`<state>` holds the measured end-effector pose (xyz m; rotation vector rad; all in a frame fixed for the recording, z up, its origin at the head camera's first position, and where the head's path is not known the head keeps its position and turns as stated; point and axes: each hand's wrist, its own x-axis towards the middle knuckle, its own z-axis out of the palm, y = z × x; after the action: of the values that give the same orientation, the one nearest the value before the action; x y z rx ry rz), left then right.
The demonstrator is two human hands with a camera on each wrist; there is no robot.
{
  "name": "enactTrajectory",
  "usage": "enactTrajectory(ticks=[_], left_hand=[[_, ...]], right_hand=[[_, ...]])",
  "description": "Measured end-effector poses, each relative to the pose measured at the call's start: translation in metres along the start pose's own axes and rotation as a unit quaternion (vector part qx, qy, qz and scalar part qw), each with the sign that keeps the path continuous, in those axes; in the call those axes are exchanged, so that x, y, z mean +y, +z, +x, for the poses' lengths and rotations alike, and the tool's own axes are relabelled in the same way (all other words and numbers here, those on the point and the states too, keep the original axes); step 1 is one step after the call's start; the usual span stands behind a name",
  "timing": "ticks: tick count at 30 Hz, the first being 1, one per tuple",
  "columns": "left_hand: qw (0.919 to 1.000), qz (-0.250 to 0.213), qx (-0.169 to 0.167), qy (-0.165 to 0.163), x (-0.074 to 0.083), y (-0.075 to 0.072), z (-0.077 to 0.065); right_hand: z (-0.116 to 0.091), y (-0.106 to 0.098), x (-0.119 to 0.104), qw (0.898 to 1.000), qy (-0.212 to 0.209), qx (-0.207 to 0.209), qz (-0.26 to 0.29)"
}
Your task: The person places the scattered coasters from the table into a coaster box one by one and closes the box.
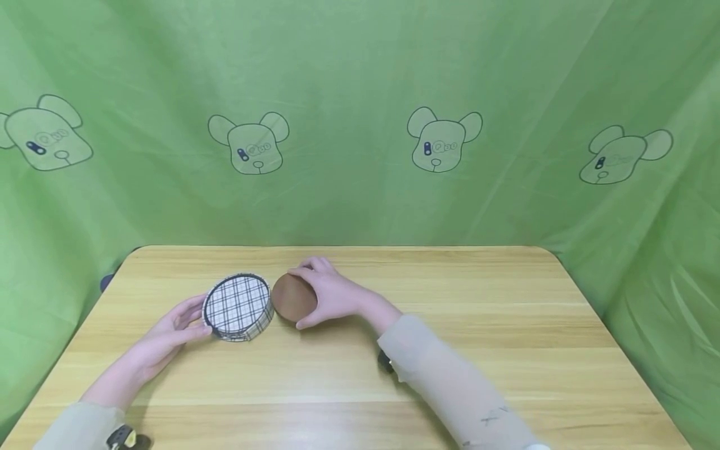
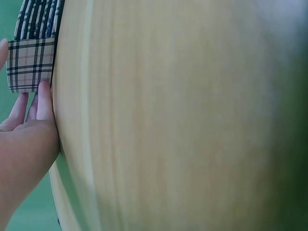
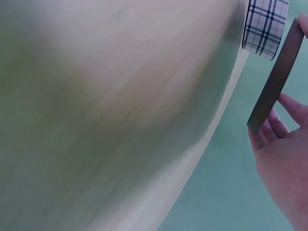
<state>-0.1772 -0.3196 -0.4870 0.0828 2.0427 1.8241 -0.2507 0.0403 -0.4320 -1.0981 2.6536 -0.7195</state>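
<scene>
A round plaid box (image 1: 237, 304) in white and black checks stands left of the table's middle, its dark rim and checked top face showing. My left hand (image 1: 163, 340) grips it from the left, thumb at the near side and fingers round the far side. In the left wrist view, fingertips touch the box's checked side wall (image 2: 30, 67). My right hand (image 1: 336, 295) holds a flat brown disc (image 1: 294, 297) by its edge, thumb near and fingers far. The right wrist view shows the disc (image 3: 275, 77) edge-on and tilted, raised off the table close beside the box.
The wood-grain table (image 1: 349, 381) has rounded far corners. Behind it and at both sides hangs a green curtain (image 1: 349, 200) printed with bear heads. Both forearms, in light sleeves (image 1: 450, 381), reach in from the near edge.
</scene>
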Motion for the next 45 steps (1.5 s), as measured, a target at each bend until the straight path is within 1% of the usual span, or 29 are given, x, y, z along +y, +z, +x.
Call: enactTrajectory(ticks=[7,14,24,28,35,45], left_hand=[[1.0000,-0.001,0.001,-0.004,0.000,0.000,0.000],[0.9997,0.026,-0.002,-0.001,0.002,-0.002,0.000],[0.9998,0.019,-0.003,-0.002,0.005,-0.001,0.001],[0.9999,0.011,-0.001,0.002,0.006,0.000,0.001],[0.9997,0.022,0.005,0.001,0.004,0.000,0.002],[0.9998,0.005,0.007,0.016,-0.002,-0.002,0.002]], right_hand=[[0.015,0.005,-0.015,1.000,-0.014,-0.004,-0.017],[0.033,0.009,-0.031,0.999,-0.029,-0.004,-0.029],[0.054,0.010,-0.049,0.998,-0.037,-0.010,-0.040],[0.060,0.015,-0.052,0.998,-0.041,-0.013,-0.051],[0.066,0.027,-0.054,0.996,-0.045,-0.013,-0.079],[0.076,0.037,-0.066,0.992,-0.041,-0.019,-0.116]])
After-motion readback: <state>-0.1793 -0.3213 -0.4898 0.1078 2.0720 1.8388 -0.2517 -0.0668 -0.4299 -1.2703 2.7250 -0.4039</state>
